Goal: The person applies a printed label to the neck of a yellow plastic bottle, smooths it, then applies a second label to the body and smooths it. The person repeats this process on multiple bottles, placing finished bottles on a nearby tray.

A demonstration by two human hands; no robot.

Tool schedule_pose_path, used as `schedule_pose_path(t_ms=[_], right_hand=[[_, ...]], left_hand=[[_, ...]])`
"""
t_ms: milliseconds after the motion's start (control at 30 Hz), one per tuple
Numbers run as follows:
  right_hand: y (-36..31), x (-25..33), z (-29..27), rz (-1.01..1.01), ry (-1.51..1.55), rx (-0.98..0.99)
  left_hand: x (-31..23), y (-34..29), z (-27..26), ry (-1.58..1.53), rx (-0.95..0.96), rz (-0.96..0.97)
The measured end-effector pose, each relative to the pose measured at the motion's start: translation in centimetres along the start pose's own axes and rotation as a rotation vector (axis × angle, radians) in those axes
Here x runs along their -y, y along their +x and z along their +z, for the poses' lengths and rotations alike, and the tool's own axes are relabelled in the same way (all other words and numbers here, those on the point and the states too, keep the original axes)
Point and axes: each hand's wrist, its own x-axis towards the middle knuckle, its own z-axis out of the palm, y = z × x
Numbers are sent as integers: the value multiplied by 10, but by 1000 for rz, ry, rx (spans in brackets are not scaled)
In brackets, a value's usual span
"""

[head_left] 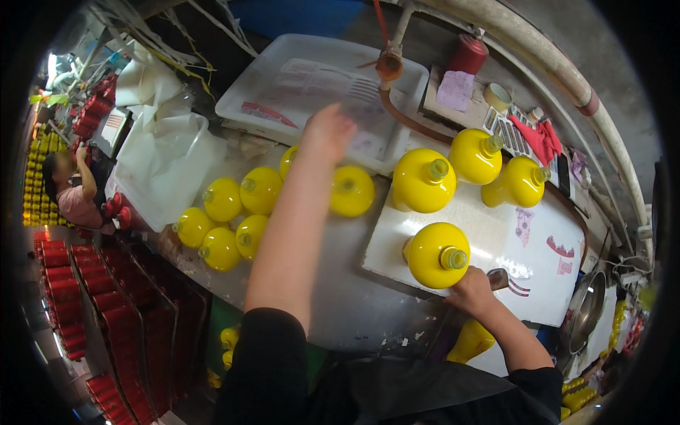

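Note:
My left hand [331,131], smeared by motion, reaches over a shallow white tray [241,99] of liquid with printed decal sheets [273,113] in it. Whether its fingers hold anything does not show. My right hand [473,292] is closed beside a glossy yellow glass bottle [433,258] with a clear neck. From that fist sticks out a dark brown handle end [498,279]; the rest of the tool is hidden by hand and bottle. Three more yellow bottles [423,180] stand at the back of the white board [482,244]. Small red and purple decals [559,246] lie on its right part.
Several yellow bottles [222,200] stand on the grey table left of my forearm. A white bin [159,166] is beyond them. A pipe rail [538,64], a tape roll [498,96] and a red cloth [537,138] are at the back right. Racks of red bottles [106,304] fill the left, where another person [78,191] sits.

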Motion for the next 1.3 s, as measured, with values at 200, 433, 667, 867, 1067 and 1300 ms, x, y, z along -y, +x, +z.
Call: schedule_pose_path(t_ms=[200,433,667,867,1067,1300], right_hand=[[1,2,-4,0,123,-63],[5,4,-10,36,218,-67],[2,1,-5,63,279,-76],[-1,-4,2,64,311,-64],[-1,-5,2,91,308,-58],[0,-2,-3,111,311,-42]], left_hand=[[46,66,-8,25,-65,-83],[101,148,-6,1378,228,41],[69,59,40,2480,590,196],[70,70,31,2608,604,182],[76,97,14,2684,741,253],[75,90,28,2722,703,164]])
